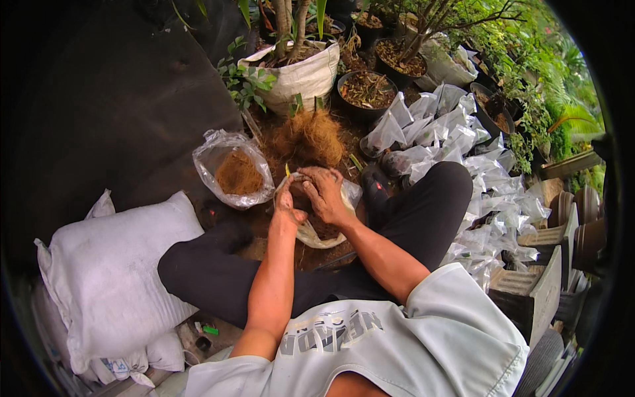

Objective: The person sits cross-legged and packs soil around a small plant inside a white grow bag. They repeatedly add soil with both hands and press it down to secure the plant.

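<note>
Between my knees an open bag of dark soil [325, 229] stands with its pale rim rolled down. My left hand [287, 202] is at the bag's left side, fingers extended by the rim, thumb towards the middle. My right hand [325, 193] reaches over the far part of the same bag, fingers bent, their tips partly hidden. A small yellow-green leaf tip [287, 170] rises by the rim near my left fingertips. Whether either hand grips something is unclear. Left of the bag sits a clear plastic bag [200, 158] of brown coir-like material [239, 172]. A clump of coconut fibre [317, 138] lies just beyond.
Many clear plastic bags [476, 193] crowd the ground at right. Potted plants, a white sack planter [307, 77] and a black pot [367, 94] stand ahead. A full white sack [124, 268] lies left; stacked planters [545, 293] are at right.
</note>
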The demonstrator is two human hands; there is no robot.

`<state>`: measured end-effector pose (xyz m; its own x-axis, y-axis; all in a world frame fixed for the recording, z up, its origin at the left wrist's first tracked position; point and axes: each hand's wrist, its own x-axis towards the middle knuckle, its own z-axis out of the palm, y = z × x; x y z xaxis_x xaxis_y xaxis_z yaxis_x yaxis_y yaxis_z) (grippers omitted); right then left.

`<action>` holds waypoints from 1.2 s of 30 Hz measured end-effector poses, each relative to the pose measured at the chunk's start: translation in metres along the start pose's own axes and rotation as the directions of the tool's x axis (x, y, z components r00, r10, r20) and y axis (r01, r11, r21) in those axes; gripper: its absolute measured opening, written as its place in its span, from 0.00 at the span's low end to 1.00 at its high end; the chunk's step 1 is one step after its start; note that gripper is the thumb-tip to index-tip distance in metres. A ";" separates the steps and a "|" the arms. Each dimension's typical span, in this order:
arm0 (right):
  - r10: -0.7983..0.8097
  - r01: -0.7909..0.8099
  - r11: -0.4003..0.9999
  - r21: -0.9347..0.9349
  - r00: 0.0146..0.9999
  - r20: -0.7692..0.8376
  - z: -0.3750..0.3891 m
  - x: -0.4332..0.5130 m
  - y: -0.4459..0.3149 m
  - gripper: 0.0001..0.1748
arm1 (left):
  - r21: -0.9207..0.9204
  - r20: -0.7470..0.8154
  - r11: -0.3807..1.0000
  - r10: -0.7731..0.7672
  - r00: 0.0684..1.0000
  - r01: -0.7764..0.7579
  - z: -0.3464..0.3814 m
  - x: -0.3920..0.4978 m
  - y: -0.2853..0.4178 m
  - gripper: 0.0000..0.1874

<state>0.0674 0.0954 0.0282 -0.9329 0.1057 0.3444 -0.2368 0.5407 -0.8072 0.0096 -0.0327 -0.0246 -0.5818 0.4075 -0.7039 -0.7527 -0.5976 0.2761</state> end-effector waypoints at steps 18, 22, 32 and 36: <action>-0.043 0.036 0.983 -0.178 0.998 -0.034 0.018 0.000 -0.007 0.20 | 0.031 0.177 0.987 0.152 0.972 -0.160 0.010 -0.002 -0.015 0.23; -0.084 0.061 0.979 -0.196 0.990 -0.112 0.027 -0.010 0.000 0.21 | 0.059 0.171 0.995 0.066 0.983 -0.077 0.005 0.004 -0.020 0.26; 0.559 -0.422 0.462 0.780 0.821 0.113 0.046 0.010 0.044 0.24 | 0.521 -0.055 0.755 0.495 0.867 -0.398 0.059 -0.025 -0.017 0.23; 0.223 -0.164 0.942 0.293 0.958 -0.180 0.060 -0.009 0.054 0.25 | 0.473 -0.036 0.788 0.465 0.884 -0.395 0.048 -0.020 -0.026 0.19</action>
<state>0.0462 0.0732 -0.0470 -0.8974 0.3726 0.2362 -0.1494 0.2471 -0.9574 0.0255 0.0081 0.0139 -0.8538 0.0576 -0.5174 -0.5085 -0.3055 0.8051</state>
